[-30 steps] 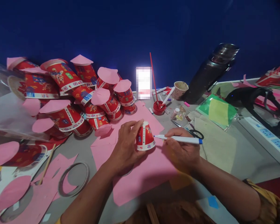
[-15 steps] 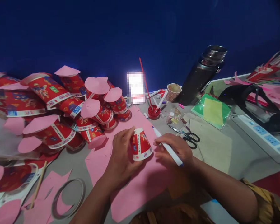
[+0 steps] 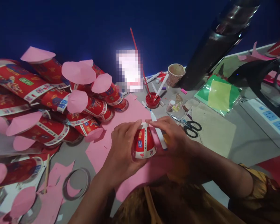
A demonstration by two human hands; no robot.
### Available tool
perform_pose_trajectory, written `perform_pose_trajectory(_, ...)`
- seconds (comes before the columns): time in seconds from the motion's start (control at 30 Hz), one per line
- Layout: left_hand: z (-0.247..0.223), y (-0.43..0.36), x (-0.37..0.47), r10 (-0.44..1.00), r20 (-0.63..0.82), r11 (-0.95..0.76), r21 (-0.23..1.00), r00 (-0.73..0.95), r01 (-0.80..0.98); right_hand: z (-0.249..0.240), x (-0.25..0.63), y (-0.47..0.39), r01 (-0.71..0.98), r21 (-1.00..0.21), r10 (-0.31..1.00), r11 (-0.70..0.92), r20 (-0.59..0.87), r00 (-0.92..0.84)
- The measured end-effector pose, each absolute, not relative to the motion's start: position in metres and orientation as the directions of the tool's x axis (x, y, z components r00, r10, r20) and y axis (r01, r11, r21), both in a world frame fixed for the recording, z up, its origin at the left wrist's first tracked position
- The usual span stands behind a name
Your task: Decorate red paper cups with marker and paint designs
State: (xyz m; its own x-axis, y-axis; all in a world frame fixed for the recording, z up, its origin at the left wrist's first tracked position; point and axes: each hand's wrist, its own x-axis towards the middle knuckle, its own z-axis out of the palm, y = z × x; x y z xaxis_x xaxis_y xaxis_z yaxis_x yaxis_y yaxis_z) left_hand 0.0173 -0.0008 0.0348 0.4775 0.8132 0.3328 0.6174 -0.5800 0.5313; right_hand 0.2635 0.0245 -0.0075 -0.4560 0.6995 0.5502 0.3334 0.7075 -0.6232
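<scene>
A red patterned paper cup (image 3: 144, 141) stands upside down, wide rim low, over the pink paper sheet (image 3: 118, 119). Fingers and thumb of my left hand (image 3: 124, 144) wrap round its left side. My right hand (image 3: 175, 133) holds a white marker (image 3: 159, 132) with a blue tip pointing up and away, and its fingertips are at the cup's upper right edge. Many red cups with pink paper discs on their ends (image 3: 78, 101) are piled at the left.
Beyond my hands are a red paint pot (image 3: 152, 101) with a brush, a paper cup (image 3: 175, 74) and a dark flask (image 3: 207, 53). Scissors (image 3: 192, 129), a green packet (image 3: 217, 95) and a power strip (image 3: 270, 121) lie right; a tape roll (image 3: 76, 184) lies lower left.
My right hand has closed in on the cup, bringing the marker beside it. The cup has turned slightly in my left hand. The view has shifted down and nearer the table.
</scene>
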Motion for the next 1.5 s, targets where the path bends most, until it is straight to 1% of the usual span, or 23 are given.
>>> perform_pose_trajectory(0.13, 0.026, -0.002, 0.006, 0.891, 0.183, -0.393, 0.769, 0.415, 0.505, -0.003, 0.266, 0.024, 0.297, -0.712, 0.756, 0.637, 0.498, -0.425)
perform_pose_trajectory(0.2, 0.020, -0.004, 0.001, 0.912, 0.114, -0.290, 0.857, 0.393, 0.425, -0.004, 0.266, 0.024, 0.287, -0.731, 0.767, 0.619, 0.485, -0.419)
perform_pose_trajectory(0.3, 0.008, -0.006, -0.003, 0.927, 0.049, -0.173, 0.935, 0.372, 0.308, -0.008, 0.264, 0.023, 0.286, -0.740, 0.769, 0.609, 0.463, -0.442)
perform_pose_trajectory(0.37, 0.002, -0.007, -0.003, 0.935, 0.041, -0.135, 0.960, 0.352, 0.247, -0.010, 0.263, 0.022, 0.283, -0.744, 0.766, 0.605, 0.447, -0.461)
perform_pose_trajectory(0.5, -0.004, -0.005, -0.004, 0.969, 0.019, -0.074, 0.974, 0.248, 0.215, -0.007, 0.262, 0.021, 0.269, -0.747, 0.762, 0.608, 0.453, -0.463)
perform_pose_trajectory(0.6, -0.005, -0.002, -0.006, 0.986, 0.025, -0.065, 0.969, 0.165, 0.238, -0.003, 0.263, 0.019, 0.272, -0.724, 0.757, 0.634, 0.509, -0.410)
perform_pose_trajectory(0.67, -0.004, -0.001, -0.005, 0.989, 0.036, -0.070, 0.969, 0.144, 0.237, 0.000, 0.266, 0.017, 0.252, -0.716, 0.750, 0.651, 0.556, -0.359)
perform_pose_trajectory(0.73, -0.004, -0.001, -0.004, 0.990, 0.034, -0.065, 0.972, 0.139, 0.226, 0.002, 0.269, 0.013, 0.187, -0.728, 0.740, 0.659, 0.584, -0.332)
perform_pose_trajectory(0.83, -0.003, -0.002, -0.002, 0.990, 0.039, -0.068, 0.976, 0.137, 0.209, 0.006, 0.272, 0.006, 0.117, -0.779, 0.767, 0.616, 0.559, -0.313)
perform_pose_trajectory(1.03, -0.003, -0.001, -0.002, 0.983, 0.078, -0.111, 0.974, 0.168, 0.196, 0.005, 0.267, -0.010, 0.196, -0.837, 0.858, 0.511, 0.482, -0.179)
perform_pose_trajectory(1.1, -0.003, -0.001, -0.002, 0.983, 0.077, -0.111, 0.973, 0.168, 0.202, 0.004, 0.265, -0.011, 0.180, -0.848, 0.865, 0.498, 0.472, -0.170)
perform_pose_trajectory(1.17, -0.004, -0.002, -0.002, 0.982, 0.074, -0.109, 0.973, 0.174, 0.201, 0.003, 0.265, -0.011, 0.139, -0.854, 0.859, 0.502, 0.472, -0.198)
perform_pose_trajectory(1.27, -0.007, -0.005, -0.003, 0.978, 0.076, -0.118, 0.968, 0.194, 0.219, 0.005, 0.264, -0.009, 0.132, -0.841, 0.841, 0.525, 0.489, -0.230)
perform_pose_trajectory(1.4, -0.009, -0.007, -0.005, 0.976, 0.069, -0.125, 0.954, 0.206, 0.271, 0.010, 0.259, -0.008, 0.171, -0.780, 0.793, 0.602, 0.557, -0.248)
perform_pose_trajectory(1.5, -0.008, -0.007, -0.006, 0.977, 0.060, -0.117, 0.953, 0.204, 0.280, 0.012, 0.257, -0.007, 0.151, -0.749, 0.757, 0.645, 0.597, -0.266)
